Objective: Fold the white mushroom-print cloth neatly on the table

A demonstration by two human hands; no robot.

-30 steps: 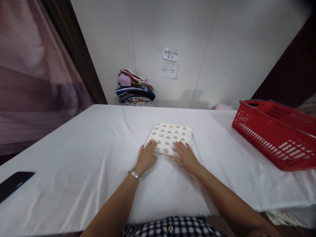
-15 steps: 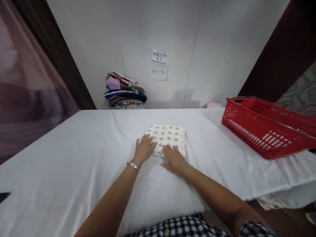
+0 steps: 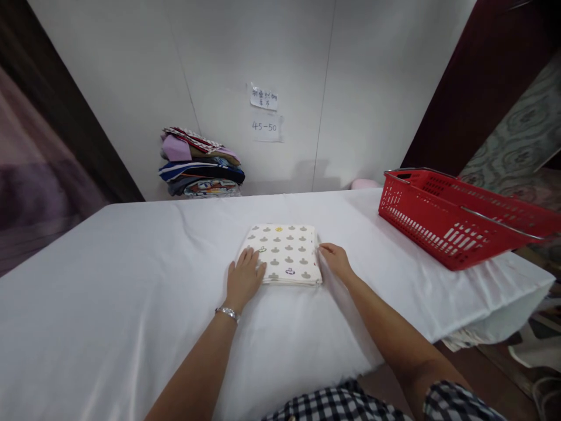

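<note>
Since a moment ago the right hand (image 3: 335,260) has slid off the folded cloth (image 3: 284,261) to its right edge, fingers loosely curled and touching, while the left hand (image 3: 243,279) lies flat, fingers spread, on its near-left corner mid-table (image 3: 131,280)

The cloth (image 3: 284,253) is folded into a flat, neat square, cream with rows of small grey shapes. It lies on the white table (image 3: 109,280), about midway between its left and right edges.
</note>
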